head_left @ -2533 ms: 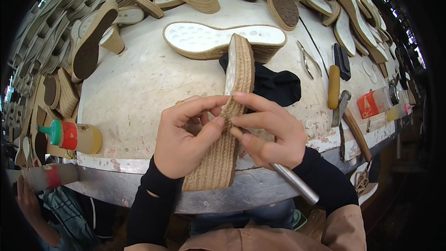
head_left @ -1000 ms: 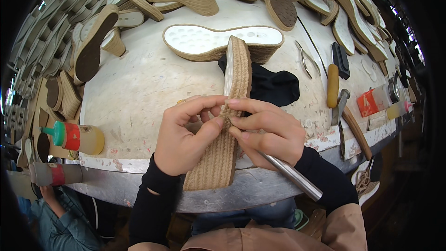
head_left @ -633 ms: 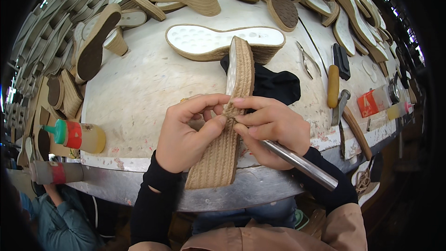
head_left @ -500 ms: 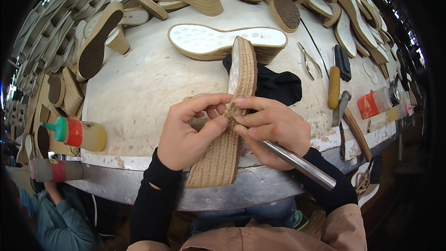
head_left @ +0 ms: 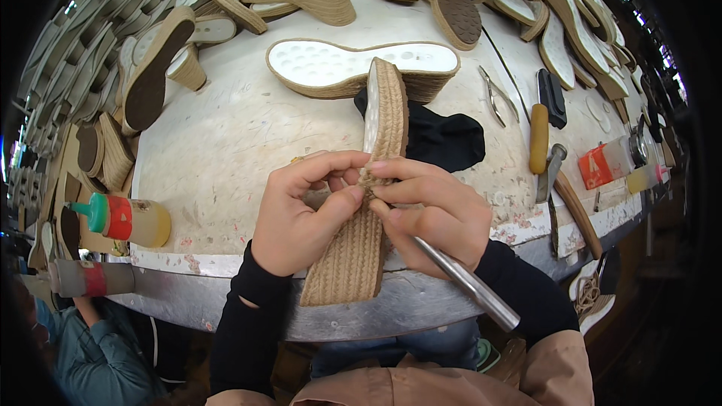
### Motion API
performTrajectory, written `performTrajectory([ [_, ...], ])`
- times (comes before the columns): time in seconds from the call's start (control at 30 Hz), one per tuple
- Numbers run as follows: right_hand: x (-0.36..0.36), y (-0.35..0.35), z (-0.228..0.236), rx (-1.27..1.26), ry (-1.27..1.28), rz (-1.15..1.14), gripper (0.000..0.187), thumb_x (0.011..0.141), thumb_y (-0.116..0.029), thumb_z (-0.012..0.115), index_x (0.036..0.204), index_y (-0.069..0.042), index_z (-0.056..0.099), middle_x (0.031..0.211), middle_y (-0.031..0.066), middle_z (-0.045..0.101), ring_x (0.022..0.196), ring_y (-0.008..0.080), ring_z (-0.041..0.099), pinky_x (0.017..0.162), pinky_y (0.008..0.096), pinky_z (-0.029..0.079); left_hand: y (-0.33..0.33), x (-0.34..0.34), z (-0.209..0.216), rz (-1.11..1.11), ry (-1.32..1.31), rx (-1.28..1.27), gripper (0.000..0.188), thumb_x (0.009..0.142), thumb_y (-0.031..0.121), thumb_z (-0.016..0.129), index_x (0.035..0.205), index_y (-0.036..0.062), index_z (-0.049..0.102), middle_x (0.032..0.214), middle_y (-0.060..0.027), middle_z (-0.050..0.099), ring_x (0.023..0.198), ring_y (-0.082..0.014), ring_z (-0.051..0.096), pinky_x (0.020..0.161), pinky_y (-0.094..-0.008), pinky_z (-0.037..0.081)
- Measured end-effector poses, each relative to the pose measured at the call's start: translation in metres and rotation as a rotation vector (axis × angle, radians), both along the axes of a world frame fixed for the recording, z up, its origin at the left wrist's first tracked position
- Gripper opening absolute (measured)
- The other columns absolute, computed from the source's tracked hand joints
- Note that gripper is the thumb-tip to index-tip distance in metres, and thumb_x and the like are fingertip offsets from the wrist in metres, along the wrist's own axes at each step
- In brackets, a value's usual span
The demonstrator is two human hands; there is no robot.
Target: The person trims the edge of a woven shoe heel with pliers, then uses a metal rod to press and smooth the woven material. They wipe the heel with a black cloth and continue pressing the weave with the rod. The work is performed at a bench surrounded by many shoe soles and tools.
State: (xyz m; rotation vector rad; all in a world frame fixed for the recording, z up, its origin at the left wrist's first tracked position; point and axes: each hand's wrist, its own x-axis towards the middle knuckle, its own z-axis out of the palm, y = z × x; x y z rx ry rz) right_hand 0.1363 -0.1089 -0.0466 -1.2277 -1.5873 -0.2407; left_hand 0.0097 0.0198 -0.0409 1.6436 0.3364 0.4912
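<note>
At the middle of the near edge of the worktop [head_left: 226,143], the braided wedge sole [head_left: 346,263] lay on its side, with the woven band turned up and the white inner face turned to the left; probably it was laid so because both hands could then reach the band. Its thick heel end came out over the metal rim [head_left: 406,314], while its thin end pointed to the far edge, by a black cloth [head_left: 447,139], which perhaps served as a soft support.

The left hand [head_left: 304,214] pinched the band between thumb and forefinger, near the middle of its length, it seemed in order to hold the braid steady. The right hand [head_left: 436,214] met it at the same place, with the fingertips gathered closely on the braid. It also held a metal rod [head_left: 474,289] below the fingers, its free end pointing back to the person's right; what the front end touched could not be told, because the fingers covered it.

Just beyond, a second sole [head_left: 331,64] lay with its white face up. Toward the right edge there were pliers [head_left: 496,95], a tool with yellow handle [head_left: 539,139] and a hammer [head_left: 555,173], likely put on this side for easy taking. Near the left corner was a bottle with green nozzle [head_left: 143,222], well apart from the hands, maybe so that it was not knocked
</note>
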Motion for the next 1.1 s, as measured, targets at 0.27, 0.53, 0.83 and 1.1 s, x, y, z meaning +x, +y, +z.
performTrajectory([
  [0.27, 0.004, 0.0004, 0.0008, 0.049, 0.12, 0.059, 0.031, 0.067, 0.012, 0.072, 0.078, -0.005, 0.048, 0.081, 0.0143, 0.062, 0.093, 0.0366, 0.065, 0.073, 0.0388, 0.056, -0.0006, -0.0022, 0.0028, -0.007, -0.014, -0.12, 0.028, 0.08, 0.0, 0.058, 0.107, -0.0031, 0.063, 0.084, -0.0041, 0.06, 0.077, -0.0094, 0.053, 0.071, -0.0226, 0.045],
  [0.53, 0.0042, 0.0011, 0.0005, 0.029, 0.056, 0.045, 0.031, 0.066, 0.011, 0.073, 0.078, -0.004, 0.049, 0.08, 0.015, 0.063, 0.093, 0.0362, 0.065, 0.073, 0.039, 0.056, -0.0014, -0.001, 0.0015, 0.02, -0.014, 0.001, 0.027, 0.079, 0.0, 0.058, 0.105, -0.0043, 0.064, 0.082, -0.0057, 0.062, 0.079, -0.0109, 0.055, 0.074, -0.0241, 0.046],
  [0.83, 0.0078, -0.0007, 0.0042, 0.026, 0.131, 0.073, 0.028, 0.07, 0.013, 0.07, 0.08, -0.004, 0.049, 0.083, 0.0148, 0.063, 0.093, 0.0344, 0.065, 0.074, 0.0375, 0.054, -0.0026, -0.0003, 0.0049, 0.044, -0.022, 0.098, 0.024, 0.08, 0.003, 0.06, 0.102, -0.0039, 0.065, 0.079, -0.0043, 0.064, 0.076, -0.0092, 0.056, 0.073, -0.0233, 0.046],
  [1.1, 0.0036, 0.0047, 0.006, 0.104, 0.183, 0.004, 0.022, 0.066, 0.01, 0.072, 0.072, -0.002, 0.055, 0.079, 0.0121, 0.063, 0.086, 0.0308, 0.066, 0.073, 0.0345, 0.054, -0.006, 0.0007, 0.0085, 0.162, 0.003, 0.031, 0.02, 0.079, 0.006, 0.066, 0.097, -0.0033, 0.066, 0.077, -0.0047, 0.065, 0.076, -0.0084, 0.058, 0.071, -0.0227, 0.047],
])
